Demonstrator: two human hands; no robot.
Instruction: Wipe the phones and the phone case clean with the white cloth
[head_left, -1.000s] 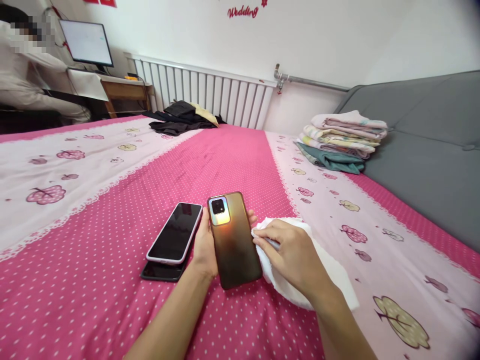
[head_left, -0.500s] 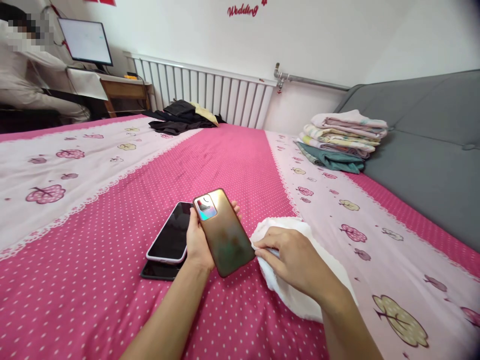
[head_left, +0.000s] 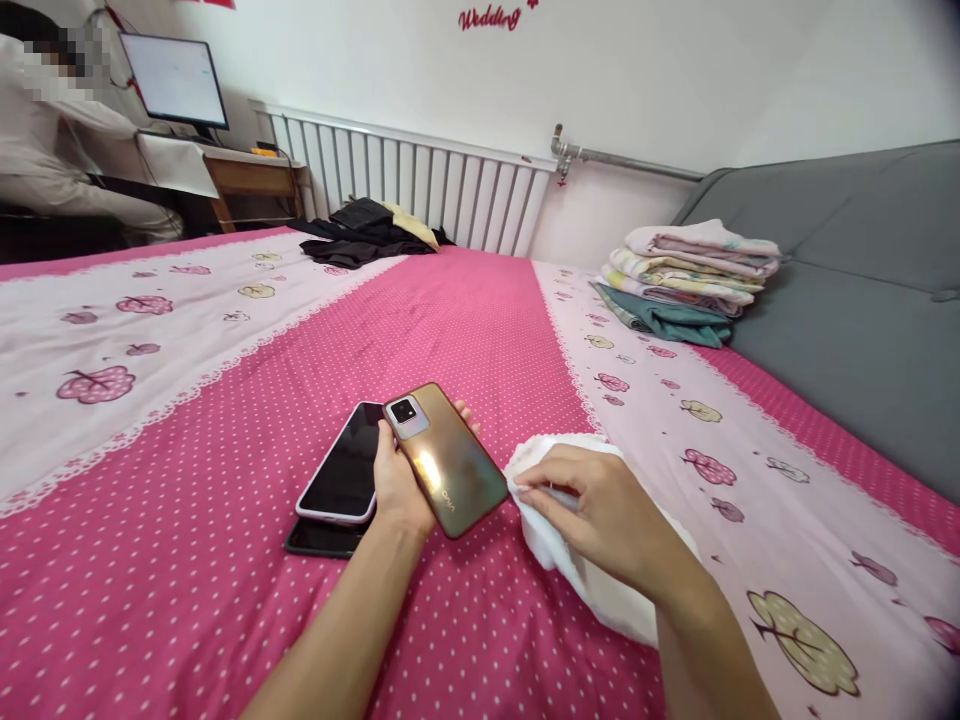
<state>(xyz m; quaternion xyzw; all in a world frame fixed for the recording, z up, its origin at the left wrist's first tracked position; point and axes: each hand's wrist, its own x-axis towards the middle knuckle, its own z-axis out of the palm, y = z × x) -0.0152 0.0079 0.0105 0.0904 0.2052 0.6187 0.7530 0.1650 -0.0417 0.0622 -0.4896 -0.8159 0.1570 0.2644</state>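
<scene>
My left hand (head_left: 401, 485) is closed around a gold-brown smartphone (head_left: 457, 475), whose back and camera block face up. The thumb lies along its left edge and fingertips show at the far right edge. Beside that hand, a phone with a pale rim (head_left: 341, 470) lies screen up on top of a darker phone (head_left: 322, 538), which is mostly covered. To the right, my right hand (head_left: 592, 510) pinches the edge of a white cloth (head_left: 551, 545) between thumb and fingers. The cloth spreads on the bed under this hand, just apart from the held phone's lower corner.
The bed carries a pink dotted and floral sheet (head_left: 450, 310). Dark clothes (head_left: 367, 230) lie at its far edge by a white radiator (head_left: 405, 170). Folded fabrics (head_left: 690, 265) are stacked near the grey headboard (head_left: 862, 290). A person (head_left: 52, 140) sits at a desk with a monitor (head_left: 176, 85).
The phone in my left hand has tilted, so its back now catches light and shows lettering. My right hand has shifted slightly right, still pinching the cloth.
</scene>
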